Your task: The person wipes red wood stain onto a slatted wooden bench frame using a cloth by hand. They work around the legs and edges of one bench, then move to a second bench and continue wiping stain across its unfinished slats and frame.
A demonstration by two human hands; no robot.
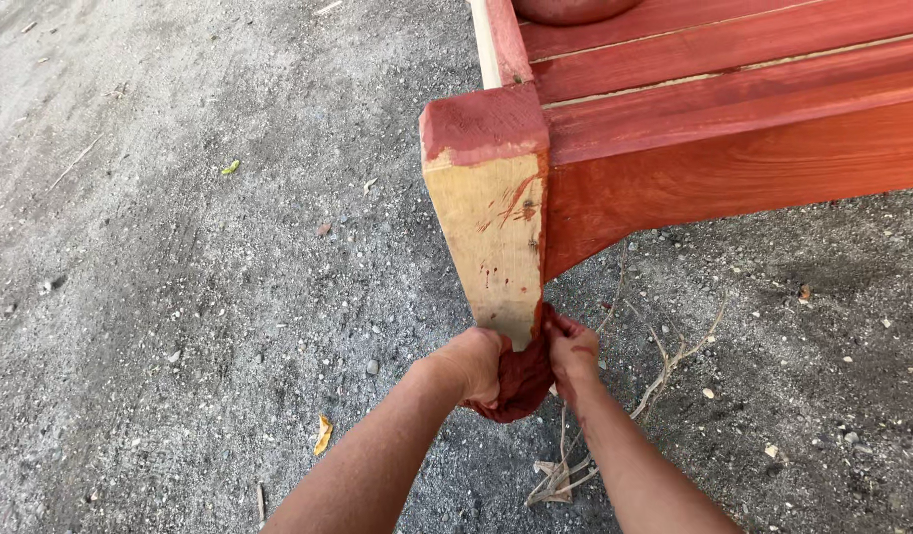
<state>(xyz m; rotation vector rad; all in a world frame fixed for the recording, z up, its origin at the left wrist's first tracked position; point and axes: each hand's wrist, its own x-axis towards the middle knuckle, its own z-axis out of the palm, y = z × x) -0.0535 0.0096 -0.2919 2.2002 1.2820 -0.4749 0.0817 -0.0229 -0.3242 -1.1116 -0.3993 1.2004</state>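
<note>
While both forearms reach in from the near edge and meet at the foot of the wooden leg (496, 247), the red-stained cloth (521, 381) sits bunched between the two hands, pressed up against the leg's lower end. On the left, the left hand (473, 364) is curled closed around the cloth, its grip pressed together on the bulk of the wad just below and left of the leg's bottom edge. To the right, the right hand (573, 354) pinches the cloth's upper right part, with stained fingertips touching the leg's lower right corner, where the bare wood meets the red-painted side rail (733, 168). Upward and away from both hands rises the leg's long axis, tilted slightly left toward its painted top, so the unpainted pale face lies directly above the cloth, on the far side of the grip. Both hands are about equally near the leg's foot; the left one holds more of the cloth. Farther right, the red slatted top (724, 59) runs off past the frame, and the gravel ground (180, 297) carries dry twigs (664, 366) just right of the hands and a yellow leaf (323, 433) to the near left.
</note>
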